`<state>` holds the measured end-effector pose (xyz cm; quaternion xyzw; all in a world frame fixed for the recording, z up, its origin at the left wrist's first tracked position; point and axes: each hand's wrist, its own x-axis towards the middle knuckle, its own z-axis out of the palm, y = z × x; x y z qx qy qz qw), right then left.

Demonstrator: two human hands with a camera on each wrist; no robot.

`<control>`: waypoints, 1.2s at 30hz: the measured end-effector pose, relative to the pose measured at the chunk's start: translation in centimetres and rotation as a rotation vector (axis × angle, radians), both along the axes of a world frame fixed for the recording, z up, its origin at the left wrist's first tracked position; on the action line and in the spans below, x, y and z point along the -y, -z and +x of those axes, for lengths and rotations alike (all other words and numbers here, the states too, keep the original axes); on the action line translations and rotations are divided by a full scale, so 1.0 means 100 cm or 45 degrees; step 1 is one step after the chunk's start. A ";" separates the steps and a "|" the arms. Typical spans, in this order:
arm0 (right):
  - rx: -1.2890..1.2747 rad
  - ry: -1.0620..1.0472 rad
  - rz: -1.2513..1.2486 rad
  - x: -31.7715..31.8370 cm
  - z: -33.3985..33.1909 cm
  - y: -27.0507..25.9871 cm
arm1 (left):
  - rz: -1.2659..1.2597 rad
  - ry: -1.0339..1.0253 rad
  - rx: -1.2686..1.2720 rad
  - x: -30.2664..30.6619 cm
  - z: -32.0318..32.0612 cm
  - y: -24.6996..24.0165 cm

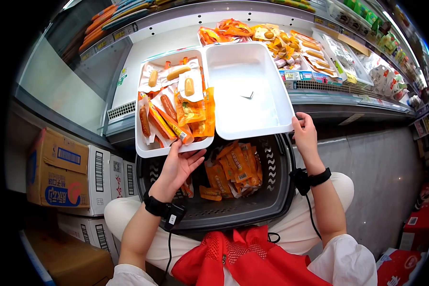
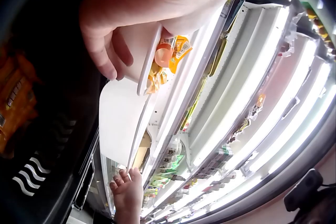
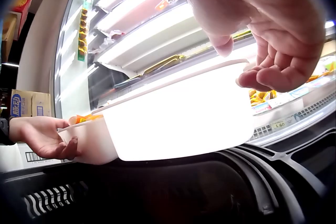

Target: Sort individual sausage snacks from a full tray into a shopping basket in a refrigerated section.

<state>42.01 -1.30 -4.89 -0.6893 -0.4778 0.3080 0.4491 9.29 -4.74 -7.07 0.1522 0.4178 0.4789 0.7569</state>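
My left hand [image 1: 177,168] holds the near edge of a white tray [image 1: 150,152], thumb over the rim and fingers underneath. Wrapped sausages [image 1: 167,107] and orange packets [image 1: 190,108] fill this tray. Beside it, a second white tray [image 1: 243,90] has a small dark-edged scrap [image 1: 248,95] on its bottom. My right hand [image 1: 305,136] pinches that tray's near right corner. From the right wrist view, the second tray's outer wall [image 3: 178,119] faces the camera, and the left hand [image 3: 44,137] supports the first tray from below.
Below the trays, a dark shopping basket [image 1: 214,221] between the knees contains several orange packets [image 1: 238,164]. A refrigerated display shelf [image 1: 152,43] stands ahead with more packaged sausages [image 1: 276,40]. Cardboard boxes [image 1: 59,167] are stacked at left, red boxes [image 1: 422,214] at right.
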 end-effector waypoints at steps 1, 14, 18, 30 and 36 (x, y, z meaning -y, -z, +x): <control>0.002 -0.003 0.000 -0.003 0.004 0.006 | -0.001 0.001 -0.003 0.001 0.001 -0.002; 0.858 -1.010 0.520 0.011 -0.079 -0.140 | -0.007 0.092 0.054 0.000 0.005 -0.005; 1.313 -1.240 0.301 -0.043 -0.145 -0.120 | 0.024 0.120 0.027 0.001 0.004 -0.006; 1.028 -0.818 0.358 -0.124 -0.205 -0.080 | 0.105 0.096 0.040 0.014 -0.010 -0.019; 1.177 -0.541 0.551 -0.108 -0.125 -0.127 | 0.133 0.104 0.015 0.025 -0.010 -0.041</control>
